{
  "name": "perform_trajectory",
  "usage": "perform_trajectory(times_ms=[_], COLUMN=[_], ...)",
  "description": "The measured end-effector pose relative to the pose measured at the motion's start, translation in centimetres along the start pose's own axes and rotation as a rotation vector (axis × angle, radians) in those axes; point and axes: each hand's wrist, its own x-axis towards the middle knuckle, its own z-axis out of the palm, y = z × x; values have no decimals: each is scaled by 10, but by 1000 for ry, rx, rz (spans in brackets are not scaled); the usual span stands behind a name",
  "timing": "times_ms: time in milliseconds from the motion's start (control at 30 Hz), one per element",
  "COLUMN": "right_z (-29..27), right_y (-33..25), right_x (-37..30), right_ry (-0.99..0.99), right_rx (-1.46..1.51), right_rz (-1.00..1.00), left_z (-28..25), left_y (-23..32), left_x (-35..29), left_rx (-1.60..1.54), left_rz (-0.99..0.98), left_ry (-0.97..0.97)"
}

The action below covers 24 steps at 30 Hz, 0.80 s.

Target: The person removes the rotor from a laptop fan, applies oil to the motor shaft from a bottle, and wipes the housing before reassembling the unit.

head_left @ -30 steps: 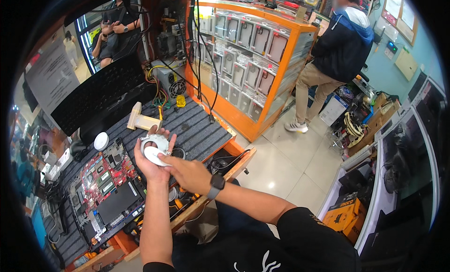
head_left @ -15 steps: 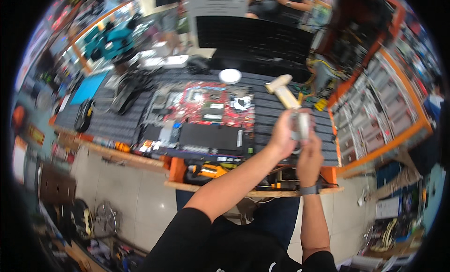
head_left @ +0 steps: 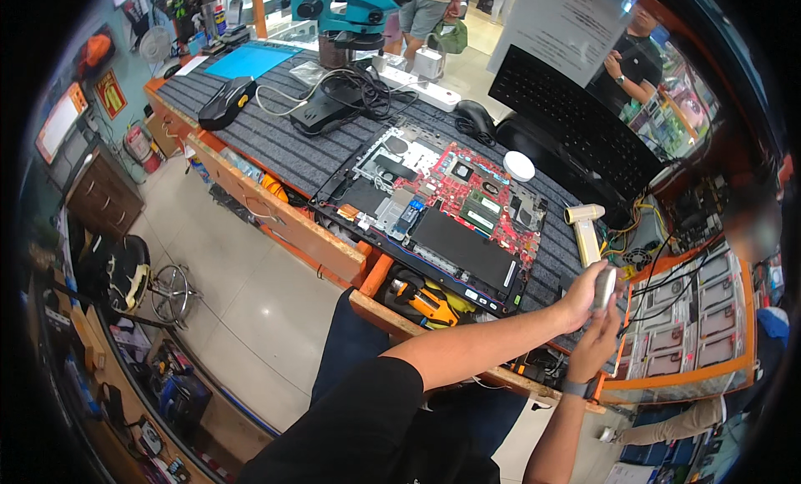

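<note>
At the right front of the bench, my left hand (head_left: 581, 303) and my right hand (head_left: 597, 340) are closed together around a small pale, rounded object (head_left: 605, 289). My fingers hide most of it, so its kind does not show. Just beyond lies a cream, gun-shaped handheld blower (head_left: 586, 232). Left of my hands is an opened laptop base with a red circuit board (head_left: 474, 191), a black battery (head_left: 463, 245) and a small fan (head_left: 526, 211). A round white lid-like disc (head_left: 519, 166) sits behind the board.
A black keyboard (head_left: 561, 108) leans behind the laptop. Farther left are a mouse (head_left: 476, 121), a power strip (head_left: 420, 88), cables, a teal microscope (head_left: 346, 12) and a blue mat (head_left: 251, 60). An open drawer (head_left: 392, 313) with a yellow tool juts out in front. A person stands beyond the bench.
The view has swung left, so the bench appears shifted and tilted. Both hands still hold the pale object together near the blower.
</note>
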Motion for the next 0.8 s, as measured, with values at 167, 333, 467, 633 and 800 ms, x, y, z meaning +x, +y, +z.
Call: perform_trajectory(times_ms=[167,333,467,633,800], right_z=[-18,-40,-43,-26,-11], right_y=[10,14,32,40,32], right_x=[-4,8,21,33,26], right_ry=[-130,-112,-20,-158,-127], right_rx=[362,596,375,167,195], right_rz=[245,461,318,233,127], left_z=[-3,0,6,-11,-9], left_y=[-2,-10,-7,-14,-11], left_x=[1,-2,-4,9,13], left_rx=[171,254,212,90,98], left_rz=[33,33,-42,-51,0], left_ry=[-45,-101,38,-5,122])
